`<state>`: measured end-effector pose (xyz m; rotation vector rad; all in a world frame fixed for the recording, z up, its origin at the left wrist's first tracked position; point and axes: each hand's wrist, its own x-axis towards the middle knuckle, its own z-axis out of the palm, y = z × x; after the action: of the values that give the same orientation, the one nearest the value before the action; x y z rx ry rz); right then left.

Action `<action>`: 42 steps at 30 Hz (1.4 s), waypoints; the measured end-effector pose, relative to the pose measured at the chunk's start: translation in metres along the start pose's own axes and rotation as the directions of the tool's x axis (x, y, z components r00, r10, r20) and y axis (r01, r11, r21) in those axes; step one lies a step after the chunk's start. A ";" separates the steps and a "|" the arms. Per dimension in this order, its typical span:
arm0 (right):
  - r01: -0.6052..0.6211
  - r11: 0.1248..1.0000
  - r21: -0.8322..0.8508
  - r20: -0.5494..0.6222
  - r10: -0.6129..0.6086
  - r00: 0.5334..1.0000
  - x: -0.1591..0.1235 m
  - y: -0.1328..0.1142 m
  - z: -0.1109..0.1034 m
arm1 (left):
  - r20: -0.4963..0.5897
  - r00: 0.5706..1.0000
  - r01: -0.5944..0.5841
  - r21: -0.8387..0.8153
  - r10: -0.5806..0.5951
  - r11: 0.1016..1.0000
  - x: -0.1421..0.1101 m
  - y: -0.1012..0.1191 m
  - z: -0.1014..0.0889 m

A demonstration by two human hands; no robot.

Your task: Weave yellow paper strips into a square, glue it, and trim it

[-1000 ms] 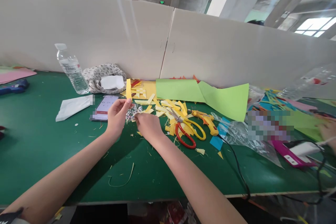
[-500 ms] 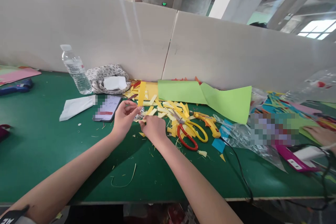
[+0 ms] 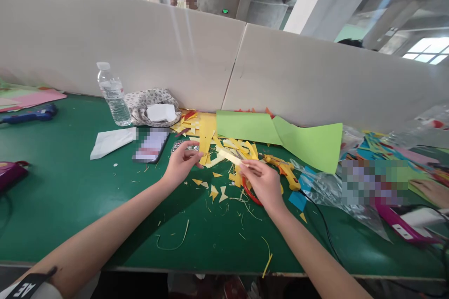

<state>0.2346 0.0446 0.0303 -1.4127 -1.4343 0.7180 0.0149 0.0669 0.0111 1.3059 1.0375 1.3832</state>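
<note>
My left hand (image 3: 183, 162) pinches the lower end of a yellow paper strip (image 3: 206, 133) that stands upright. Between the fingertips of my right hand (image 3: 264, 180) is a pale yellow paper strip (image 3: 229, 156), pointing left and away from me. Just behind my left fingers lies a small clear container of shiny bits (image 3: 178, 145), partly hidden. My right hand partly covers a pair of scissors (image 3: 250, 191) with a red handle loop. Yellow paper scraps (image 3: 213, 192) are scattered around and below both hands.
Green paper sheets (image 3: 245, 124) lean by the partition (image 3: 157, 46). A yellow glue gun (image 3: 286, 170) lies at right with its cord. At left are a phone (image 3: 151, 145), a tissue (image 3: 112, 141), a water bottle (image 3: 114, 96) and a blue glue gun (image 3: 31, 115). Another person's hand (image 3: 430, 191) is far right.
My hands have moved apart, the right one shifting right over the scissors with a pale strip. The yellow strip in my left hand has moved right, and the container of shiny bits shows more.
</note>
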 end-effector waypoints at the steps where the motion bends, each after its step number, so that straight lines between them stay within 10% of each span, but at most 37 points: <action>1: -0.033 0.999 0.001 -0.024 0.033 0.999 0.000 0.006 -0.007 | 0.026 1.000 0.007 0.032 -0.008 0.999 -0.001 -0.001 0.000; 18: -0.022 0.898 0.439 -0.218 0.131 0.967 -0.013 -0.013 -0.009 | 0.253 0.957 0.115 0.125 -0.144 0.985 -0.013 -0.012 0.013; 42: -0.255 0.832 0.493 0.078 0.249 0.965 -0.044 -0.016 0.012 | 0.157 0.956 0.255 -0.024 -0.248 0.967 -0.015 0.002 0.016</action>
<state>0.2115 0.0027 0.0304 -1.1887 -0.9710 1.1749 0.0305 0.0511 0.0111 1.1821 1.0238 1.0913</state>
